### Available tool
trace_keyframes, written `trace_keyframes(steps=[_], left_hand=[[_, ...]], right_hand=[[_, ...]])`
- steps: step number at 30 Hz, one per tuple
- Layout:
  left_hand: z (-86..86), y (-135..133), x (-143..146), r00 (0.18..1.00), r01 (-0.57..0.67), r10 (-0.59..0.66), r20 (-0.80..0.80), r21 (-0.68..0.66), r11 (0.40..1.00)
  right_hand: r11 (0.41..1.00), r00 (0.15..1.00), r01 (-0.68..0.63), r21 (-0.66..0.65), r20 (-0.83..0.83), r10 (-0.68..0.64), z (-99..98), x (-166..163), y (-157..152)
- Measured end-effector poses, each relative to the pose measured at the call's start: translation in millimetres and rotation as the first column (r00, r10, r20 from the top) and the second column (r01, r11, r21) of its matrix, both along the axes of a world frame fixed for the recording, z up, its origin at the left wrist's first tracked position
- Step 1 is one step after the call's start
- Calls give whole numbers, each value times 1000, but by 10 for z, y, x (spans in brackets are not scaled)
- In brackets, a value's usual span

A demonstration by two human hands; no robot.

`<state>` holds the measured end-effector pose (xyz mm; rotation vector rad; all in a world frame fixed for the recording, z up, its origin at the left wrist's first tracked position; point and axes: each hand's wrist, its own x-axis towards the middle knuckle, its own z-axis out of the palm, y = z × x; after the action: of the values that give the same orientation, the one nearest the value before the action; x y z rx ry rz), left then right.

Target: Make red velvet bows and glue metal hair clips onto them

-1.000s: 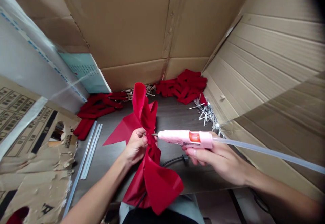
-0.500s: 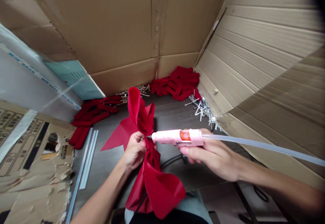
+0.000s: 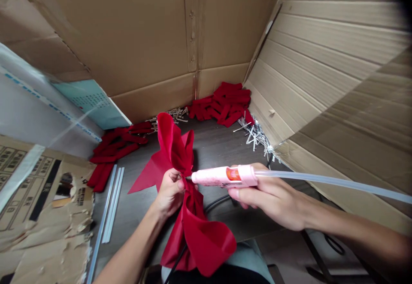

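We judge the step in hand to be gluing at the gathered middle of the red bow [image 3: 194, 200], which is held upright in front of the body, its lower loops near the front of the table [image 3: 222, 146]. Our left hand [image 3: 171, 191] pinches the gather, thumb and finger narrowed on the cloth; our right hand [image 3: 273, 198] is wrapped round the pink glue gun [image 3: 209, 176], though we cannot tell whether the trigger is pressed. The nozzle [image 3: 189, 176] meets the folds beside the left thumb, and any glue is too small to see. The next move, we think, calls for a steady pinch, with fingertips clear of the hot metal. Around us the dark tabletop carries red strips to the left [image 3: 116, 149] and a red heap at the back [image 3: 227, 104], silvery ties [image 3: 257, 138] along the right and three clear glue sticks [image 3: 112, 211] at the left. Cardboard walls [image 3: 144, 26] close in the back and right, and a torn printed carton [image 3: 48, 215] stands on the left
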<state>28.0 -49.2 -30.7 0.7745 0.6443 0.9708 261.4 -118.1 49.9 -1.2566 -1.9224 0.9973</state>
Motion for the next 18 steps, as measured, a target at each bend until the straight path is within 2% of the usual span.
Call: trace_keyframes(steps=[8, 13, 18], left_hand=[[8, -3, -11, 997, -80, 80, -15, -15, 997], [5, 8, -15, 999, -23, 24, -26, 27, 999], [-1, 6, -16, 1000, 14, -13, -17, 51, 999]], right_hand=[[1000, 996, -26, 15, 83, 25, 74, -8, -34], [1000, 998, -14, 9, 62, 13, 97, 6, -67], [999, 993, -42, 33, 110, 38, 78, -1, -57]])
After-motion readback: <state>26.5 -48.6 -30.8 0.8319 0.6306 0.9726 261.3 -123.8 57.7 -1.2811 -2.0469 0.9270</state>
